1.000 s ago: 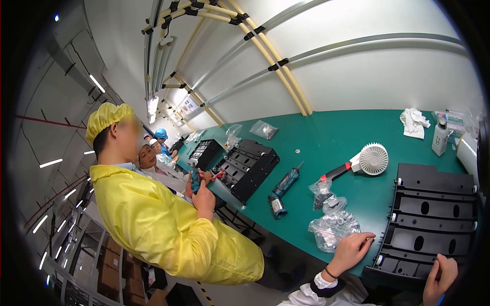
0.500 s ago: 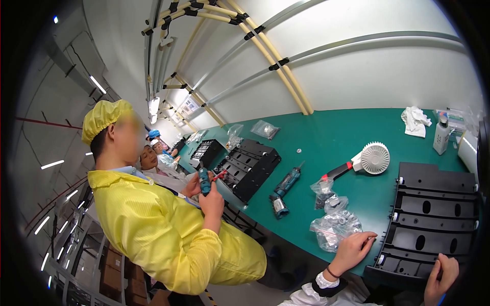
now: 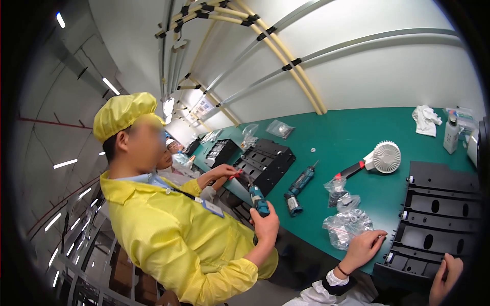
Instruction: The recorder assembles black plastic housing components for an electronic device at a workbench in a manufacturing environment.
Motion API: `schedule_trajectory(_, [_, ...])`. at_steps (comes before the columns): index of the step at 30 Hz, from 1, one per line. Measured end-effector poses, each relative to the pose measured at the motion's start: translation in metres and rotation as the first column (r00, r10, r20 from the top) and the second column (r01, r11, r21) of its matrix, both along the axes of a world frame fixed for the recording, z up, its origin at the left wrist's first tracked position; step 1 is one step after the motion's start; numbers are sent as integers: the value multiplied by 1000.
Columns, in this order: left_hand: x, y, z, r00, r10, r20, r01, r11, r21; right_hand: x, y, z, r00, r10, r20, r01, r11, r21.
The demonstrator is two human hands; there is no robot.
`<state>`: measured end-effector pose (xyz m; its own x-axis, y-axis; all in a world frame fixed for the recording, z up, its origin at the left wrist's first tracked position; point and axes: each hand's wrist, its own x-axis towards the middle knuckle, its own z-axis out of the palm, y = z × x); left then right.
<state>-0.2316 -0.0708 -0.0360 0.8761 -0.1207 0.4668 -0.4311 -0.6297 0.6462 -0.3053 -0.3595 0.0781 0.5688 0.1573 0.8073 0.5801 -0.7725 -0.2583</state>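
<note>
A black ribbed frame (image 3: 429,217) with oval holes and white rollers along its side lies at the right of the green bench. My left hand (image 3: 362,250) rests on the bench beside the frame's left edge. Its fingers stretch towards that edge and it holds nothing. At the near edge of the frame, my right hand (image 3: 447,279) has its fingers and thumb curled round the rim. Just beyond my left hand lies a clear bag of small parts (image 3: 347,227), with a smaller bag of dark screws (image 3: 337,193) behind it.
A teal power screwdriver (image 3: 300,188) and a white handheld fan (image 3: 385,157) lie on the green bench (image 3: 352,135). Further back are a white cloth (image 3: 426,120) and a bottle (image 3: 451,135). Left, a co-worker in yellow (image 3: 178,229) holds another screwdriver (image 3: 259,200) by a second black frame (image 3: 265,162).
The view has shifted, moving the scene slightly right. The co-worker has lowered the screwdriver and moved it to the right, away from the other hand. My hands stay by the black frame.
</note>
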Motion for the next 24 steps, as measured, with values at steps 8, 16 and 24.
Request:
schedule_trajectory(8, [-24, 37, 51, 903, 335, 269, -347, 938, -3, -33, -26, -60, 939, -134, -316, 139, 990, -8])
schedule_trajectory(16, [36, 144, -18, 617, 784, 70, -739, 547, 393, -26, -18, -51, 969, -93, -231, 94, 996, -7])
schedule_trajectory(24, [89, 193, -26, 547, 837, -7, -724, 477, 499, -29, -22, -50, 968, 53, -246, -39, 997, 62])
